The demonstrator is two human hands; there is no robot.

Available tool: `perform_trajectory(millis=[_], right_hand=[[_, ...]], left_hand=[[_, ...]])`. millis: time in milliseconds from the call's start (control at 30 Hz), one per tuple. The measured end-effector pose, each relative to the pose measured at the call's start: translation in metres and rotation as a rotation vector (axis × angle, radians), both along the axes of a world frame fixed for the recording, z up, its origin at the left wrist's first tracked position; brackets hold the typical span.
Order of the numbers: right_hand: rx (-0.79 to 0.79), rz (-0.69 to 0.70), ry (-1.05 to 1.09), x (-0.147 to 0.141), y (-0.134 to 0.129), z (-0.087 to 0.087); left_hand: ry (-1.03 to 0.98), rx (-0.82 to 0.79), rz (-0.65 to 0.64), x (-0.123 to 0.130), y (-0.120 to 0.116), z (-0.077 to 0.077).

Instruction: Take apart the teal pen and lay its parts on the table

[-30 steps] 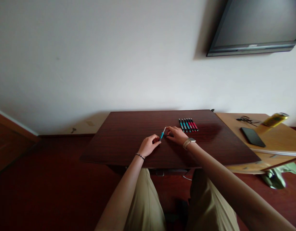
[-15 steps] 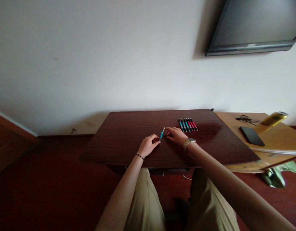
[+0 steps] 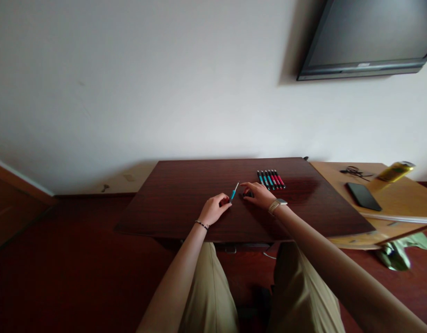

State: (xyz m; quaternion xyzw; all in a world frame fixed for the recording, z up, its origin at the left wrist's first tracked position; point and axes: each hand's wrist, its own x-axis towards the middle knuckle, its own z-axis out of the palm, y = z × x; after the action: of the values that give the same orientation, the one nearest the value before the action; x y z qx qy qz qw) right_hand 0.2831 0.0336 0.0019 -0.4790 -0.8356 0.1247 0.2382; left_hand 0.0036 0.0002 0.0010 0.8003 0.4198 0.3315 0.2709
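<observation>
My left hand (image 3: 215, 209) rests on the dark wooden table (image 3: 178, 194) and grips a blue pen (image 3: 234, 191), whose bare tip points up and away from me. Just to its right, my right hand (image 3: 260, 195), with a watch on the wrist, pinches a small dark pen cap (image 3: 248, 194) against the tabletop. The cap is apart from the pen's tip. A row of several capped pens (image 3: 271, 179), blue ones on the left and red ones on the right, lies beyond my right hand.
A lighter wooden desk (image 3: 390, 208) adjoins the table on the right and carries a black phone (image 3: 363, 196), a yellow bottle (image 3: 395, 172) and a tangle of black cable (image 3: 354, 172). A television (image 3: 369, 37) hangs on the wall. A green cloth (image 3: 404, 252) lies on the floor.
My right hand has drawn a little to the right, away from the pen's tip, taking the dark cap with it. My left hand and the pen have stayed in place.
</observation>
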Motion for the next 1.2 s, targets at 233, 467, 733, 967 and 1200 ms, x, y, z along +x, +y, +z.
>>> perform_trajectory(millis=[233,467,733,967,1200], right_hand=[[0.029,0.018,0.054,-0.001,-0.003,0.008],[0.082,-0.044,0.262,-0.007,-0.001,0.027],[-0.174,0.062,0.608,-0.021,-0.013,0.055],[-0.234,0.103,0.611,-0.034,-0.013,0.059],[-0.078,-0.002,0.742,-0.035,-0.014,0.08]], left_hand=[[-0.007,0.001,0.005,0.0,-0.001,0.0],[0.007,0.01,0.007,0.0,0.0,-0.001],[0.001,-0.006,0.001,0.0,0.0,-0.002],[-0.014,-0.007,0.006,0.0,-0.001,-0.002],[-0.004,-0.004,-0.008,0.0,0.001,-0.004]])
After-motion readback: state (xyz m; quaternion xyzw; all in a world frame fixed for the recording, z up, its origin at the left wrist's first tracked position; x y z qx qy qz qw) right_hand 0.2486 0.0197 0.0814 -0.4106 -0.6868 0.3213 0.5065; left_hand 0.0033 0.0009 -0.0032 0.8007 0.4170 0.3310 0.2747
